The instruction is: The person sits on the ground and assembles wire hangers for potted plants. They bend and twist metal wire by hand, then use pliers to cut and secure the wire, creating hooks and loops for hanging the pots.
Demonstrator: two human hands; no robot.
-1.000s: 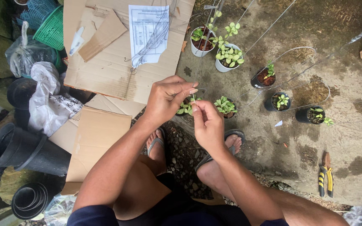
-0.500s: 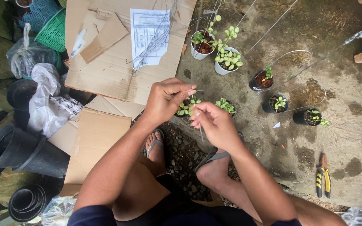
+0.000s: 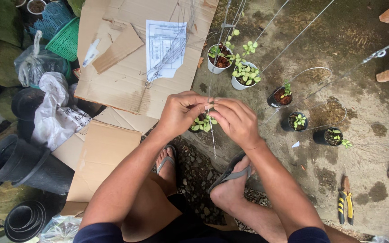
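Flattened brown corrugated cardboard sheets (image 3: 127, 67), matte and creased, lie at 11 o'clock on the mottled grey concrete floor (image 3: 365, 112). At 8 o'clock, nested black plastic nursery pots (image 3: 21, 164), smooth and tapered. Left hand (image 3: 181, 112) and right hand (image 3: 235, 119) meet at centre, fingertips pinched shut on a thin, stiff grey wire (image 3: 211, 135) that hangs below them. Working such wire goes best with short, firm pinches close together. Beneath: a small pot of green seedlings (image 3: 202, 124).
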